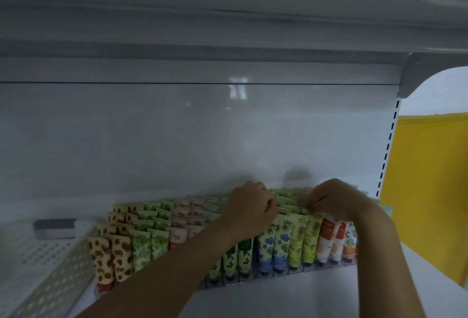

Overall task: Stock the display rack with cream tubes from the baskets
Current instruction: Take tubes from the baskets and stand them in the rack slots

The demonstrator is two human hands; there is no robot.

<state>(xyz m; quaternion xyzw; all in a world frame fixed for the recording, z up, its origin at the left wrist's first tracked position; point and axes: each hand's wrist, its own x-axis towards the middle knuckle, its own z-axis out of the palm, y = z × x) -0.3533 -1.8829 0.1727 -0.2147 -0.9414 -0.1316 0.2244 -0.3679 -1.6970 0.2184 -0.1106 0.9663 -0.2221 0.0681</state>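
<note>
The white display rack's back panel is smooth and glossy, like painted metal, and mirrors the light. The fruit- and leaf-printed cream tubes look like soft, satin plastic. At the shelf's left edge, the white perforated panel appears matt.

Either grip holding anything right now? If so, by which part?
Right grip appears to pinch the crimped top edge of a yellow-green tube. Left grip curls over neighbouring tube tops; a hold cannot be told.

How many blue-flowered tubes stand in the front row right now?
2. The left blue-flowered tube stands just right of the left forearm; the right blue-flowered tube stands beside it. The forearm may hide more.
</note>
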